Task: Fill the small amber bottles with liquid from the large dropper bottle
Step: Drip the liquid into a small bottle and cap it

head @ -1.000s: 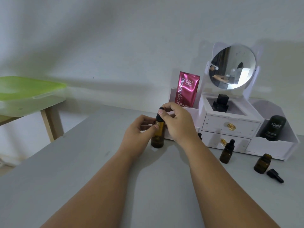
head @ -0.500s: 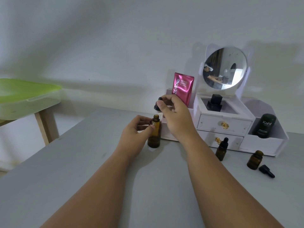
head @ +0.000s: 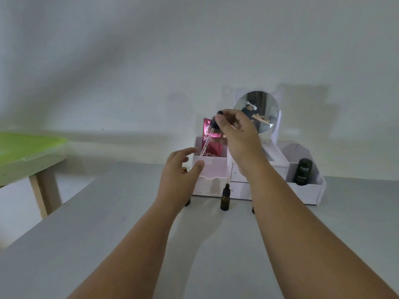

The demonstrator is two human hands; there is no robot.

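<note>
My right hand (head: 239, 139) is raised in front of the mirror, pinching the black bulb of the dropper (head: 210, 134). Its glass pipette hangs tilted down to the left, clear of any bottle. My left hand (head: 179, 178) hovers with fingers apart just in front of the large amber bottle (head: 187, 202), which stands on the grey table and is mostly hidden; only its neck and base show. A small amber bottle (head: 224, 200) with a black dropper cap stands upright to the right of it. Behind my right forearm a dark sliver (head: 253, 210) of another bottle shows.
A white organiser (head: 212, 185) with drawers and a round mirror (head: 262, 108) stands at the back of the table. It holds a pink sachet (head: 212, 145) and a black Kahf container (head: 304, 172). A green-lidded box (head: 26, 152) rests on a wooden stand at left.
My right hand has lifted the dropper up and out of the large bottle. My left hand has let go of that bottle and spread its fingers. The view has shifted right.
</note>
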